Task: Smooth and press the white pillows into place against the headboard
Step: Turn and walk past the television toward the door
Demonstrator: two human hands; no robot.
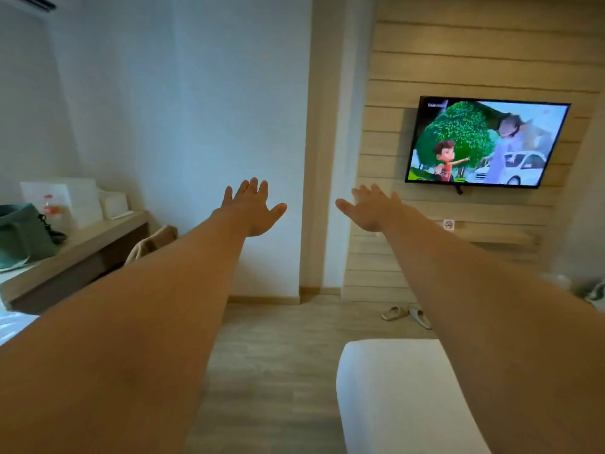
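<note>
Both my arms stretch straight out in front of me at chest height. My left hand point(253, 208) is open, palm down, fingers spread, holding nothing. My right hand point(371, 208) is open the same way, a short gap to its right. No pillow and no headboard are in view. A white bed corner point(393, 398) shows at the bottom, below my right forearm. A second strip of white bedding point(13, 324) shows at the left edge.
A wall TV point(487, 142) is switched on at the right, on a slatted wood panel. A wooden desk point(82, 247) on the left carries a green bag point(23, 234) and white boxes. Slippers point(406, 314) lie on the wood floor by the wall.
</note>
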